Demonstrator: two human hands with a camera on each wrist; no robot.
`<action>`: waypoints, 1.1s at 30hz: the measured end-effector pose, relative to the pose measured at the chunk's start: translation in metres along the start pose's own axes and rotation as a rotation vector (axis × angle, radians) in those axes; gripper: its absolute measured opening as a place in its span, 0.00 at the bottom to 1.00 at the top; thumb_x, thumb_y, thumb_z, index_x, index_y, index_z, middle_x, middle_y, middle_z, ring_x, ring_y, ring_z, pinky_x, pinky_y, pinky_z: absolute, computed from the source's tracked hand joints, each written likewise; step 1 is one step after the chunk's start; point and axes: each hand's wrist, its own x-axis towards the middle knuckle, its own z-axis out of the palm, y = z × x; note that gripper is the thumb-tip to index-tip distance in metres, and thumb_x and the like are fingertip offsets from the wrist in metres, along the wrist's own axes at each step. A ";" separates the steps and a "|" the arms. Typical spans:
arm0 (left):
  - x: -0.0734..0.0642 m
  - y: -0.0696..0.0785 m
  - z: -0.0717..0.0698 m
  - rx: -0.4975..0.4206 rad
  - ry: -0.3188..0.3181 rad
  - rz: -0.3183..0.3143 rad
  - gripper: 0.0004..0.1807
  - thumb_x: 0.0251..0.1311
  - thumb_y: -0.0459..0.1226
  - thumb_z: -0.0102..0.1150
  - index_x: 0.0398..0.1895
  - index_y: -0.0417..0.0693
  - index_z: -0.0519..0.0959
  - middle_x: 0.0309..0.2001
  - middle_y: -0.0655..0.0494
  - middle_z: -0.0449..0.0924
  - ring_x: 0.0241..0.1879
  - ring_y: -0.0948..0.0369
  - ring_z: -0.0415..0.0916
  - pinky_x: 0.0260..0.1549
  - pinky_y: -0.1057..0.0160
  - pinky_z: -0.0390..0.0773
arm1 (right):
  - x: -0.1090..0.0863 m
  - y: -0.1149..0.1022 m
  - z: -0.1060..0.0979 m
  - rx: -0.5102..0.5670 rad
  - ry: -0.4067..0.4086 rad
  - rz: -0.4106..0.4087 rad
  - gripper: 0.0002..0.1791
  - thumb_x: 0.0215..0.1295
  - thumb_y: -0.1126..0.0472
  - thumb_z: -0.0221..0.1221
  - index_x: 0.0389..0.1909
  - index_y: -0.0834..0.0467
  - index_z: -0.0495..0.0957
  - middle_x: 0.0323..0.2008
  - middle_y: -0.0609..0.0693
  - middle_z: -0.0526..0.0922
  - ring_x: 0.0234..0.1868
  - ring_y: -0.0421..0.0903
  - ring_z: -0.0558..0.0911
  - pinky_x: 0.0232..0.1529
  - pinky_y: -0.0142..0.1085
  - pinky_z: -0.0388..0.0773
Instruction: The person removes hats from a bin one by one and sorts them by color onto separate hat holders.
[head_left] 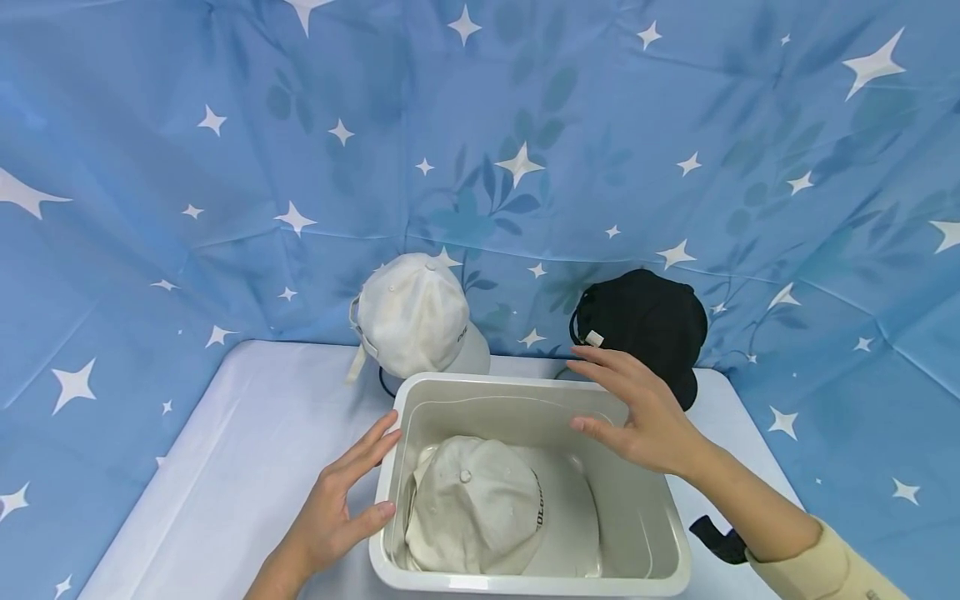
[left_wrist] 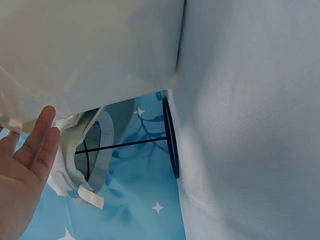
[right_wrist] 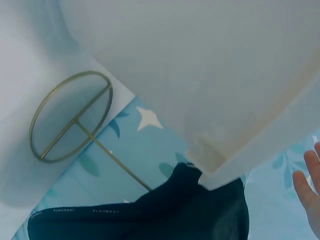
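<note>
A pale plastic bin stands on the table, with a cream baseball cap lying inside toward its left end. My left hand is at the bin's left side, fingers spread and fairly straight, fingertips at the rim. Over the bin's right part hovers my right hand, its fingers extended and nothing in them. Behind the bin, a white baseball cap sits on a stand at left. A black cap with a small white tag is behind it at right.
In the left wrist view, a black wire stand carries the white cap. A gold-coloured wire stand reaches the black cap in the right wrist view. A black curved item lies beside my right sleeve. A blue star-patterned curtain hangs behind the white-covered table.
</note>
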 end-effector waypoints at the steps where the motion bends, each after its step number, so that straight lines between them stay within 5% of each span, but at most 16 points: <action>1: 0.000 0.000 0.000 -0.001 -0.001 -0.001 0.40 0.52 0.31 0.65 0.73 0.33 0.71 0.77 0.36 0.63 0.75 0.52 0.66 0.70 0.68 0.65 | 0.000 -0.001 0.001 0.004 -0.010 -0.002 0.38 0.60 0.48 0.75 0.70 0.53 0.77 0.72 0.52 0.75 0.72 0.55 0.72 0.65 0.57 0.72; 13: 0.000 0.000 -0.001 -0.002 -0.007 -0.020 0.40 0.52 0.32 0.65 0.73 0.33 0.71 0.78 0.37 0.62 0.76 0.51 0.65 0.70 0.68 0.65 | -0.001 -0.008 0.023 0.084 -0.096 0.000 0.41 0.58 0.48 0.75 0.72 0.52 0.75 0.74 0.51 0.71 0.72 0.54 0.71 0.63 0.62 0.73; 23: -0.001 0.000 0.000 -0.011 -0.008 -0.023 0.40 0.52 0.31 0.65 0.73 0.34 0.70 0.77 0.36 0.62 0.76 0.51 0.65 0.70 0.68 0.65 | -0.001 -0.013 0.040 0.089 -0.140 -0.037 0.40 0.63 0.38 0.70 0.71 0.54 0.75 0.73 0.52 0.73 0.70 0.54 0.74 0.60 0.59 0.77; 33: -0.001 0.000 0.000 -0.012 -0.006 -0.026 0.40 0.52 0.31 0.65 0.73 0.34 0.71 0.78 0.36 0.62 0.76 0.51 0.65 0.70 0.68 0.64 | -0.004 -0.022 0.051 0.102 -0.243 0.029 0.41 0.60 0.41 0.73 0.73 0.51 0.74 0.76 0.49 0.69 0.74 0.54 0.71 0.66 0.60 0.72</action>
